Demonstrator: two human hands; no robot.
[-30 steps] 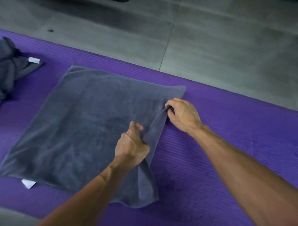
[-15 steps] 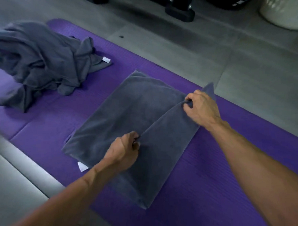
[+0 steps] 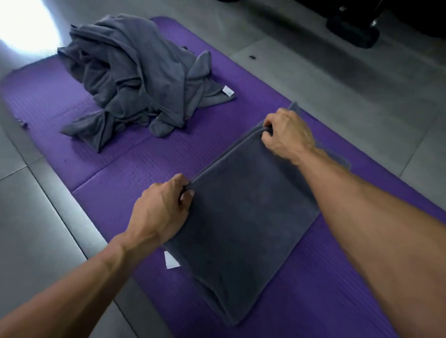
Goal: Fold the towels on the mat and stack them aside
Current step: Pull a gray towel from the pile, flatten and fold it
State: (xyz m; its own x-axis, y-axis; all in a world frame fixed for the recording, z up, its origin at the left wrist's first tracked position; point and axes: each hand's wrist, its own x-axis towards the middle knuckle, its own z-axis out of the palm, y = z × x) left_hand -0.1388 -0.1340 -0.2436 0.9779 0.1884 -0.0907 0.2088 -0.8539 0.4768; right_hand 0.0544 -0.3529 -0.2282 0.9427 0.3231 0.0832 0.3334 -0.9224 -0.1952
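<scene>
A grey towel (image 3: 249,233) lies folded in half on the purple mat (image 3: 131,169), its doubled edge on the left side. My left hand (image 3: 160,211) pinches the near corner of that edge. My right hand (image 3: 286,133) pinches the far corner, where two layers show. A white tag (image 3: 170,260) sticks out from under the towel by my left wrist. A heap of crumpled grey towels (image 3: 135,75) sits on the far left part of the mat.
Grey floor tiles (image 3: 29,226) surround the mat on all sides. Dark objects (image 3: 353,30) stand on the floor at the top right. A bright patch of light falls at the top left corner.
Both hands have carried the towel's right edge over to the left, laying it in half. The view has swung left, bringing the crumpled heap fully into sight.
</scene>
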